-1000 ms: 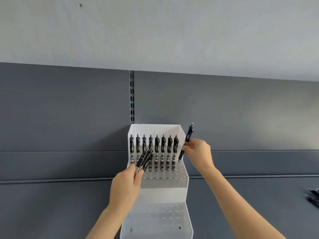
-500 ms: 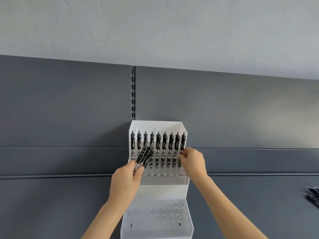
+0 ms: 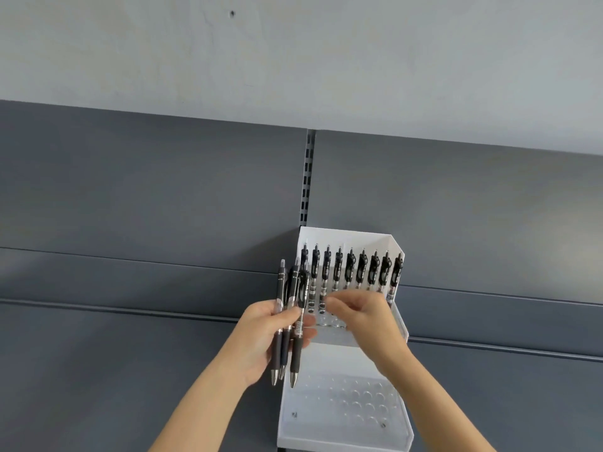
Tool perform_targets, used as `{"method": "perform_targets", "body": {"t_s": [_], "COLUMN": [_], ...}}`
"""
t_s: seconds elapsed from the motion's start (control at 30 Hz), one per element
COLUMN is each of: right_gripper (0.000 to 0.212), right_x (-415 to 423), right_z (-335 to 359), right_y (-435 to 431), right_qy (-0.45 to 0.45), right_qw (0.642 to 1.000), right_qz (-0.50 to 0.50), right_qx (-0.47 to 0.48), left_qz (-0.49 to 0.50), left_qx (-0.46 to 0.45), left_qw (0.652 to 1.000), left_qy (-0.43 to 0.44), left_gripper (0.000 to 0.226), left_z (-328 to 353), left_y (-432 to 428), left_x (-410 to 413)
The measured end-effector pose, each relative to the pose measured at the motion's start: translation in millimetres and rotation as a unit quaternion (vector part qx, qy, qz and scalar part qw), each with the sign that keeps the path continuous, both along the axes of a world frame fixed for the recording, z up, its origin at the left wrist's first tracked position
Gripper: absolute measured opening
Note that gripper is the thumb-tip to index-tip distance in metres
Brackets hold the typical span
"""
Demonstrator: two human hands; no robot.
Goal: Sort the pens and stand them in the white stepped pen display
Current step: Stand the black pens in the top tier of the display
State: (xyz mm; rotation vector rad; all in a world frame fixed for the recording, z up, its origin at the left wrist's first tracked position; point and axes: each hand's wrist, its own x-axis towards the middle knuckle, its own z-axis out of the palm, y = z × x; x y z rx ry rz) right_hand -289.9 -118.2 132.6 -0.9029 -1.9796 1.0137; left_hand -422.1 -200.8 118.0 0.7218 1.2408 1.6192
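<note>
Standing pens [image 3: 350,272]: nine upright along the back of the white stepped display [image 3: 339,357], top step, spanning left wall to right wall; back row looks full.
Free holes: a few clear ones just in front of that row; many more on the lower step [image 3: 359,402] by the display's front edge, none filled.
Left hand [image 3: 261,340]: wrapped round a bundle of three black pens [image 3: 293,308], clips up, tips down, at the display's left edge.
Right hand [image 3: 365,321]: half-curled, fingertips [image 3: 331,301] drawn together just beside the bundle's rightmost pen; blurred, cannot tell whether touching or pinching; nothing clearly held.
Step in hand: probably taking the next pen off the bundle.
Next move: calls for a pinch on one barrel only, sliding it free without dragging the other two; then tip-down into a free hole, clear of the standing row.
Backdrop: grey panel [image 3: 163,207], slotted upright [image 3: 306,177] above the display's back left corner.
</note>
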Motion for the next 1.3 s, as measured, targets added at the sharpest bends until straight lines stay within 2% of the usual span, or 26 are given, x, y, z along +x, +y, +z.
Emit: {"method": "perform_targets", "body": {"t_s": [0.17, 0.43, 0.53, 0.63, 0.77, 0.97, 1.1, 1.2, 1.3], "right_gripper": [0.025, 0.025, 0.022, 0.013, 0.004, 0.008, 0.01, 0.015, 0.019], "right_x": [-18.1, -21.6, -18.0, -13.3, -16.6, -44.6, -62.2, -72.2, -75.5], "right_z": [2.3, 3.7, 10.3, 21.3, 28.9, 21.1, 8.4, 0.2, -3.2], "right_y": [-16.0, -16.3, -9.2, 8.7, 29.0, 35.2, 35.6, 33.7, 33.3], "right_qy": [-0.011, -0.053, -0.035, 0.034, 0.055, -0.027, -0.137, -0.215, -0.229], "right_qw": [0.997, 0.996, 0.998, 0.996, 0.995, 0.992, 0.979, 0.963, 0.958], "right_qz": [0.066, 0.071, 0.038, -0.025, -0.088, -0.089, -0.083, -0.084, -0.096], "right_qx": [-0.032, -0.032, -0.044, -0.074, -0.012, 0.081, 0.126, 0.136, 0.142], "left_qz": [-0.01, -0.021, 0.0, 0.032, 0.046, 0.037, 0.045, 0.048, 0.049], "left_qx": [-0.001, 0.003, 0.01, -0.01, -0.036, -0.037, -0.03, -0.032, -0.03], "left_qw": [1.0, 0.999, 1.0, 0.999, 0.997, 0.995, 0.993, 0.992, 0.991], "left_qy": [0.023, 0.028, 0.008, 0.035, 0.053, 0.087, 0.101, 0.112, 0.118], "left_gripper": [0.012, 0.013, 0.013, 0.02, 0.019, 0.02, 0.013, 0.011, 0.011], "left_z": [-3.0, -7.1, -6.6, -8.0, -14.6, -24.2, -27.4, -31.4, -34.3], "left_y": [-8.3, -12.6, -10.7, -12.5, -16.1, -16.7, -17.9, -17.5, -16.9], "left_x": [-0.9, -0.1, -5.3, -19.0, -30.2, -37.8, -42.3, -44.8, -46.6]}}
